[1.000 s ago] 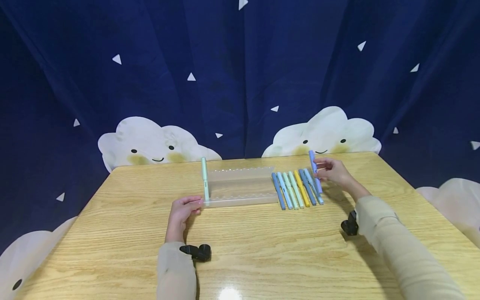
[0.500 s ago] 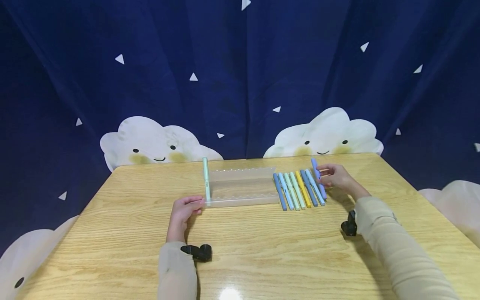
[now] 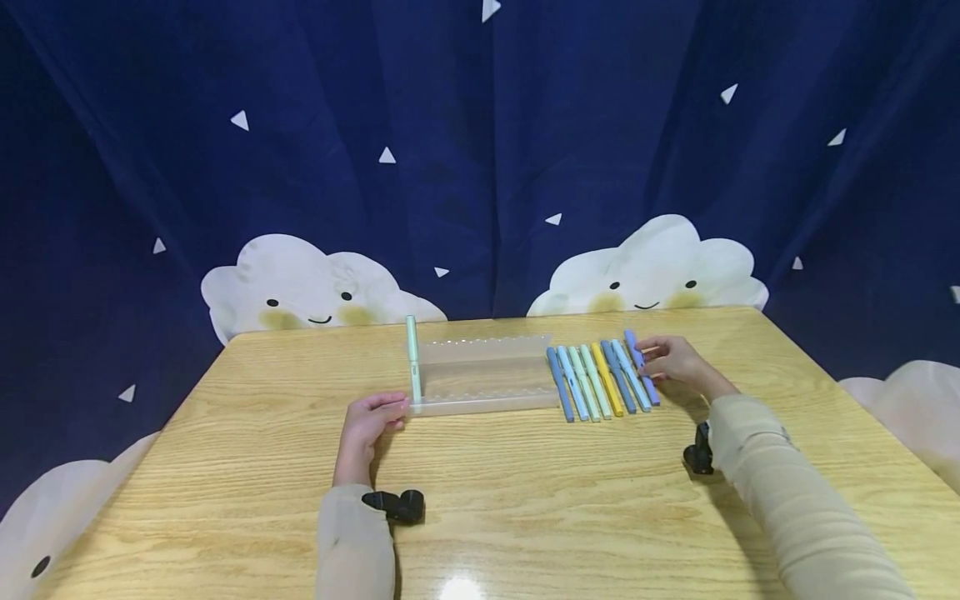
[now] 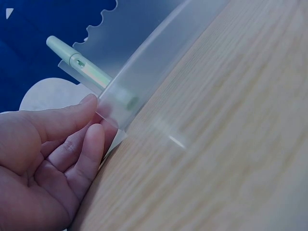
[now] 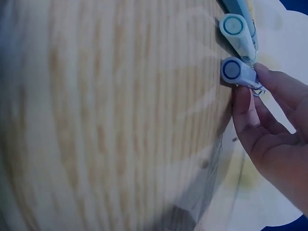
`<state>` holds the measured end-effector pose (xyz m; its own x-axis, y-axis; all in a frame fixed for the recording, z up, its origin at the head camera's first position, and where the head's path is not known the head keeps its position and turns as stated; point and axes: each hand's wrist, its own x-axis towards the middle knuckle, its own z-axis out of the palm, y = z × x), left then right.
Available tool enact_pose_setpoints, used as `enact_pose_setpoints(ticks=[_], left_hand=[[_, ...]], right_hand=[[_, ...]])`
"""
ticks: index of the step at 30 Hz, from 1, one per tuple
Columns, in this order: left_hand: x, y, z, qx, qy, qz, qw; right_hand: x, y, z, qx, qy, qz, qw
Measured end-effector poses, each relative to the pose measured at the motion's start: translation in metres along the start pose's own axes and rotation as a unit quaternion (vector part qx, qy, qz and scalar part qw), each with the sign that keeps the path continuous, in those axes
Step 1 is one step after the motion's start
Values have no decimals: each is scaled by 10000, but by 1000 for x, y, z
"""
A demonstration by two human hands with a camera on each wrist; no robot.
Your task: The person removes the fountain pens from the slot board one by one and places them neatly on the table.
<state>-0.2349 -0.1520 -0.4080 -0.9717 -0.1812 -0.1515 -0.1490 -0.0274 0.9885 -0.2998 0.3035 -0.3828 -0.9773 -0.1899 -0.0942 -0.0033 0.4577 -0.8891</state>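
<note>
My left hand (image 3: 372, 421) grips the near left corner of a translucent plastic pen rack (image 3: 483, 405) with scalloped edges. In the left wrist view, fingers show through the plastic wall (image 4: 144, 62). One mint green pen (image 3: 413, 358) rests across the rack's left end. To the right of the rack, my right hand (image 3: 675, 364) pinches a periwinkle pen (image 3: 643, 371) that lies on the table. In the right wrist view, the thumb and a finger hold the periwinkle pen (image 5: 236, 70) on both sides. A light blue pen (image 5: 236, 30) lies beside it.
Several blue, green and yellow pens (image 3: 595, 383) lie side by side between the rack and my right hand. The wooden table (image 3: 525, 500) ends at a dark blue curtain (image 3: 420, 192) with cloud shapes. Each sleeve carries a black wrist camera (image 3: 405, 505).
My right hand has lowered the periwinkle pen from a raised position down to the table, at the right end of the row. The left hand keeps its hold on the rack.
</note>
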Motion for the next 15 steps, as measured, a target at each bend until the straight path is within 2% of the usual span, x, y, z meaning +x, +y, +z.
enact_pose_setpoints(ticks=[15], left_hand=[[-1,1,0,61,47,-12,10000]], right_hand=[[3,-2,2,-567,140,153,9982]])
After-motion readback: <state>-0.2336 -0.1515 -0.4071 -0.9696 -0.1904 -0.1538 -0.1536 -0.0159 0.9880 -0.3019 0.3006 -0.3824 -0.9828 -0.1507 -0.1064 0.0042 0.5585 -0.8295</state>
